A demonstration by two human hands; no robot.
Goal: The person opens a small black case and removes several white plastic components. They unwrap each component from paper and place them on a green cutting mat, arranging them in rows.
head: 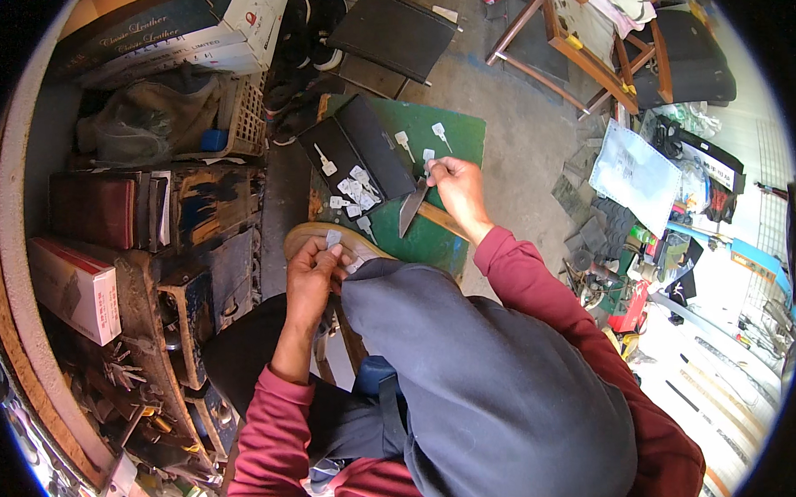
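Observation:
My left hand point(312, 269) pinches a small key blank point(333, 238) by the tan sole of a shoe, close to my knee. My right hand point(459, 189) is at a pale-headed key point(428, 155) on the green board point(459, 132), its fingertips over the lower part. Two more keys point(403, 141) lie just beyond. Under my right hand a hammer point(440, 219) with a wooden handle rests on the board, its metal head to the left. An open black box point(340, 151) holds several keys point(359, 190), and another key point(366, 226) lies beside it.
A black folding stool point(392, 32) stands past the board, with shoes point(329, 48) on its left. Worn wooden drawers point(187, 311) and a white-and-red box point(77, 289) are at the left. A wooden chair frame point(589, 53) stands at upper right, above scattered tools and scraps.

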